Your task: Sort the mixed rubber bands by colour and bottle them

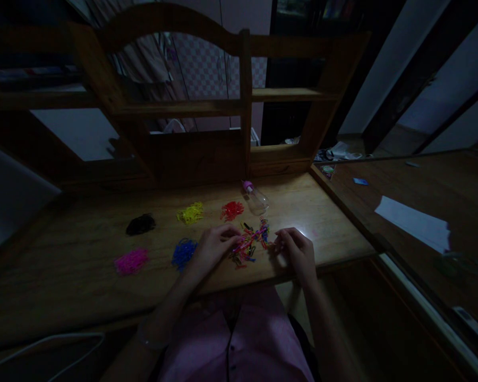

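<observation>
A mixed pile of small coloured rubber bands (247,245) lies near the front edge of the wooden desk, between my two hands. My left hand (219,244) reaches into its left side, thumb and forefinger closed around some pink bands. Just right of the pile, my right hand (297,248) has its fingertips pinched together; what is between them is too small and dark to make out. Sorted by colour, a blue heap (183,253), a pink heap (131,261), a black heap (141,225), a yellow heap (190,213) and a red heap (231,210) lie left of and behind it.
A clear bottle with a pink top (256,198) lies on its side behind the pile. A wooden shelf unit (199,109) rises along the desk's back edge. White paper (414,223) lies on another wooden surface at right. A white cable (63,337) hangs at lower left.
</observation>
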